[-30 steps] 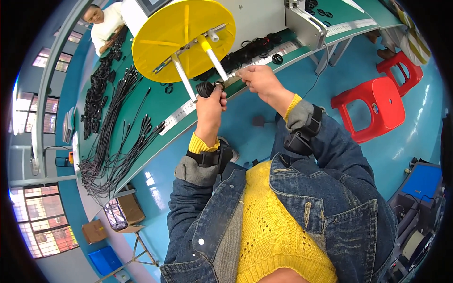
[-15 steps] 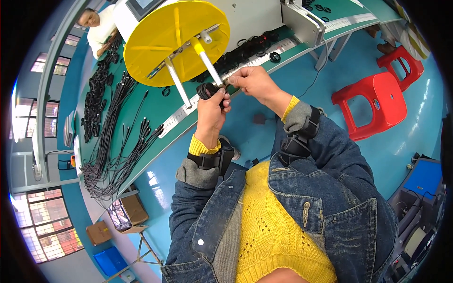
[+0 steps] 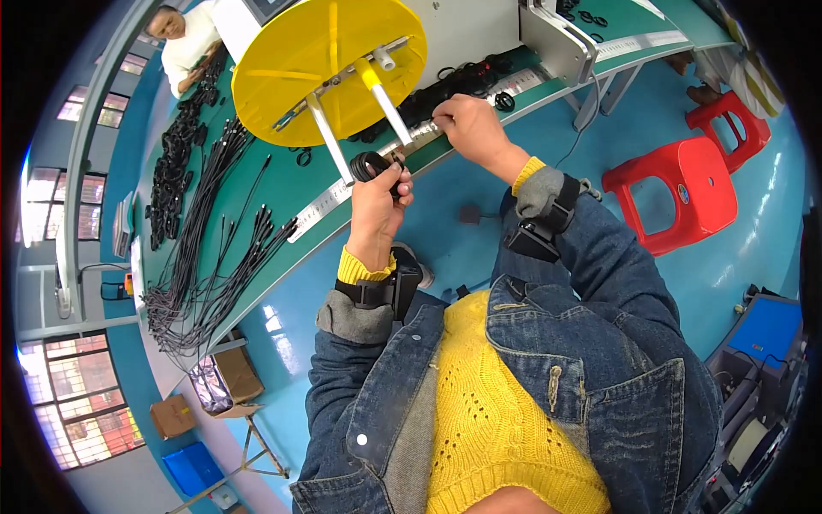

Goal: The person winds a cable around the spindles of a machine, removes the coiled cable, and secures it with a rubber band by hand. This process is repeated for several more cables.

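A coiled black cable is gripped in my left hand, fingers and thumb wrapped round it. This hand is just below the ends of two metal rods that stick out from a yellow disc on a white machine. My right hand is apart from the coil, over the front edge of the bench by the metal ruler strip. Its thumb and fingertips are pinched together; whatever is between them, if anything, is too small to make out. Black coils lie in a heap just beyond it.
Long black cables and a row of black coils spread over the green bench at left. Another person is at the far left. Red stools stand at right; cardboard boxes are below left.
My right hand has moved right and slightly up, away from the coil. The left hand, still holding the coiled cable, has dropped slightly from the rods.
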Motion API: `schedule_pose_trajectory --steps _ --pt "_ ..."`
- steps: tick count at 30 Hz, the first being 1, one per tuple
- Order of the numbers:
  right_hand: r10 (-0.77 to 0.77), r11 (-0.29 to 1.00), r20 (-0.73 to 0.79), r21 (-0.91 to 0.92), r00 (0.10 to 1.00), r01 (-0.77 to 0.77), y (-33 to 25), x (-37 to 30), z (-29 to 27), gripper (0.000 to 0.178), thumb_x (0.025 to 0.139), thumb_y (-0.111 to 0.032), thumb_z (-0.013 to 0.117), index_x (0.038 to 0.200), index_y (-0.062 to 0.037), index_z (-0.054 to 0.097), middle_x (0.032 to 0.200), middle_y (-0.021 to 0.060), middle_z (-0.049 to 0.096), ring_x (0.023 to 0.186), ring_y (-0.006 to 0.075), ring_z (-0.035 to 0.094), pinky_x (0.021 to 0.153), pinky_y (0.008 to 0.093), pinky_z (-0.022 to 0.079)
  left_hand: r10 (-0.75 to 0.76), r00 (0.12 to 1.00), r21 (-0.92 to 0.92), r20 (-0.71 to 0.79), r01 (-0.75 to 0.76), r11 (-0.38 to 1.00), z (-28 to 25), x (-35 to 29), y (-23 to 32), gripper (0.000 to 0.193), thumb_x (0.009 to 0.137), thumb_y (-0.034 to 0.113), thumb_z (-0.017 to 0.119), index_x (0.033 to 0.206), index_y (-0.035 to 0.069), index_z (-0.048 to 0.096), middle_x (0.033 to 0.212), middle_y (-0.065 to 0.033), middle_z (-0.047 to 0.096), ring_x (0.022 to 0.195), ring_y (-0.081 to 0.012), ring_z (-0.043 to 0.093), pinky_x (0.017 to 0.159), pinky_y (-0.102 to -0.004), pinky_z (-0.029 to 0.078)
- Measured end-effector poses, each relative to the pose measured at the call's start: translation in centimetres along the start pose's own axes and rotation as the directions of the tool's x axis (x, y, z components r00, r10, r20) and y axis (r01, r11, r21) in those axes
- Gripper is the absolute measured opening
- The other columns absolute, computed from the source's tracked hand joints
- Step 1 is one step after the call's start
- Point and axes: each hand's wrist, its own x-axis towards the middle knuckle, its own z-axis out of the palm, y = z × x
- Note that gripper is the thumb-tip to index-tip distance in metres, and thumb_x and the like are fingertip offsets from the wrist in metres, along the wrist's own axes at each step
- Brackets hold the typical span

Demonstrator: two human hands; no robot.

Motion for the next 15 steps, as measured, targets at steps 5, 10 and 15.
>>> schedule_pose_trajectory --steps 5,10,15 --pt "-0.116 0.987 -0.093 -0.126 0.989 0.104 -0.3 -0.9 0.2 0.008 0.074 -0.005 0.059 0.08 -0.0025 0.064 0.072 0.013 0.058 0.073 0.0334 0.058 0.066 0.0392 0.047 0.048 0.999 0.043 -0.004 -0.047 0.998 -0.5 -0.9 0.0 0.016 0.085 0.005 0.052 0.099 -0.002 0.049 0.074 -0.006 0.05 0.057 -0.0104 0.044 0.048 -0.0223 0.035" --pt "-0.128 0.987 -0.24 -0.122 0.962 0.101 -1.2 -1.3 -0.5 0.007 0.077 -0.008 0.06 0.081 -0.0019 0.062 0.071 0.0096 0.058 0.068 0.0243 0.059 0.061 0.0349 0.047 0.081 0.997 0.052 0.006 -0.082 0.995 -0.9 -1.6 -0.6 0.014 0.085 0.004 0.052 0.098 -0.001 0.05 0.072 -0.0048 0.05 0.056 -0.01 0.045 0.047 -0.0225 0.035" --pt "0.165 0.927 0.303 0.276 0.939 -0.252 -6.1 -4.7 -1.3 0.012 0.082 -0.012 0.06 0.084 0.0001 0.06 0.078 0.0039 0.059 0.066 0.0112 0.054 0.058 0.0251 0.044 0.161 0.986 0.123 -0.031 -0.156 0.98 -0.9 -2.7 -1.6 0.006 0.084 0.005 0.053 0.087 0.001 0.054 0.067 -0.0032 0.052 0.053 -0.0085 0.046 0.044 -0.0217 0.037"
